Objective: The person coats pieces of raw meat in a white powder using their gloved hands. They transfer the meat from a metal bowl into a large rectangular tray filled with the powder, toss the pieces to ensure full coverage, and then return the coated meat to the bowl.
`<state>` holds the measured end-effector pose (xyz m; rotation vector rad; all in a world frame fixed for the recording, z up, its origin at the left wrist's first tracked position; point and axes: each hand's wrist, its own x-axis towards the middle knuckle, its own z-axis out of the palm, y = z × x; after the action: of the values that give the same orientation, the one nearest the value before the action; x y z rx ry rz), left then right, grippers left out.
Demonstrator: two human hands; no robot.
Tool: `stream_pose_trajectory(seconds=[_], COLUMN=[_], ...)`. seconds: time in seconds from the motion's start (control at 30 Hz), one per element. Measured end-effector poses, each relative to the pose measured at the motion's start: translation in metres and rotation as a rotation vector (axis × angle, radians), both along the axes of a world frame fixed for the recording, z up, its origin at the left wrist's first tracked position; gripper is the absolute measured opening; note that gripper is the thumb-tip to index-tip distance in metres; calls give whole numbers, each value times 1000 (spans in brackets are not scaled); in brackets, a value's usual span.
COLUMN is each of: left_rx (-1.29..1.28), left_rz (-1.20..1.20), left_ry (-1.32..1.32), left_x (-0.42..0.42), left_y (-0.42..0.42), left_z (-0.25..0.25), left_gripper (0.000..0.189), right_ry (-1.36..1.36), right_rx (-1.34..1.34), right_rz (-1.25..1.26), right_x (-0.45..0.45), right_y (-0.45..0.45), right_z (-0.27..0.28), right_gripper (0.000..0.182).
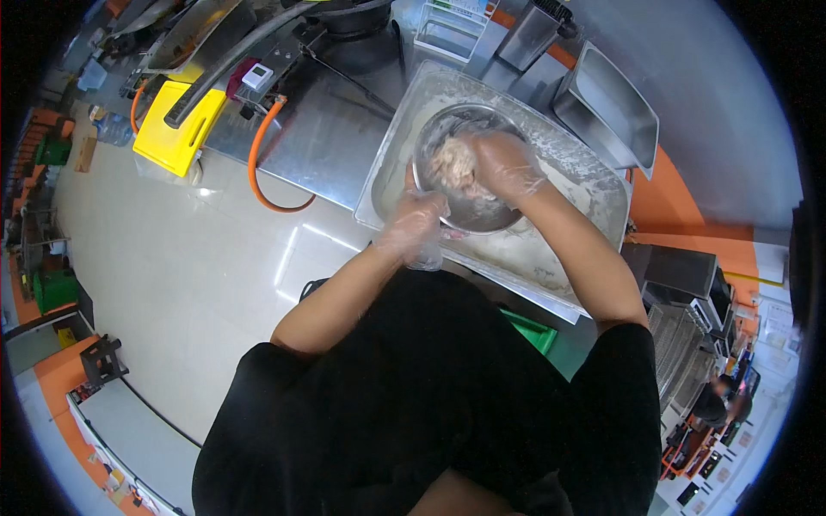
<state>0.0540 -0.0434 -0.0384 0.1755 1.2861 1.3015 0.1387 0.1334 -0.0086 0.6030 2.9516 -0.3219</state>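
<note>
A round stainless steel bowl (474, 222) stands in or over a large clear tub (381, 174) holding white powder like flour (526, 258). My left hand (416, 216), in a clear plastic glove, grips the bowl's near left rim. Inside the bowl lies a clump of pale, coated food pieces (453, 164), perhaps raw meat. My right hand (503, 164), gloved the same way, is in the bowl against the right side of the clump. Motion blurs it, and its fingers are mostly hidden, so whether they close on the food is unclear.
Two nested steel pans (603, 113) stand beyond the tub at the right. Left of it, the steel counter (329, 138) carries a burner with an orange hose (255, 161), a small white timer (257, 76) and a yellow cutting board (174, 129). At the far right edge a person (713, 403) is visible.
</note>
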Motion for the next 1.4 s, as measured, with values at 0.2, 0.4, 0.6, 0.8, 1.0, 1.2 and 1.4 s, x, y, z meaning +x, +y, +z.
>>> stream_pose_trajectory(seconds=[0.2, 0.4, 0.6, 0.8, 1.0, 1.2, 1.4], left_rx=[59, 155, 137, 216, 20, 107, 122], left_rz=[146, 252, 125, 156, 172, 260, 115], left_ry=[-42, -140, -4, 0, -95, -168, -106], left_x=[-1, 4, 11, 12, 4, 4, 5], left_y=[0, 0, -3, -3, 5, 0, -2], left_z=[-7, 0, 20, 4, 6, 6, 7], left_gripper=[71, 96, 94, 97, 41, 50, 103], right_ry=[111, 168, -95, 82, 263, 284, -66], right_rx=[-66, -218, -233, -180, 58, -257, -348], right_rz=[23, 209, 123, -61, -168, 62, 78], right_x=[14, 40, 4, -8, -6, 16, 13], right_y=[-9, 8, -13, -19, -4, -4, 6], right_z=[52, 72, 50, 17, 32, 87, 71], right_gripper=[61, 79, 74, 58, 45, 65, 58])
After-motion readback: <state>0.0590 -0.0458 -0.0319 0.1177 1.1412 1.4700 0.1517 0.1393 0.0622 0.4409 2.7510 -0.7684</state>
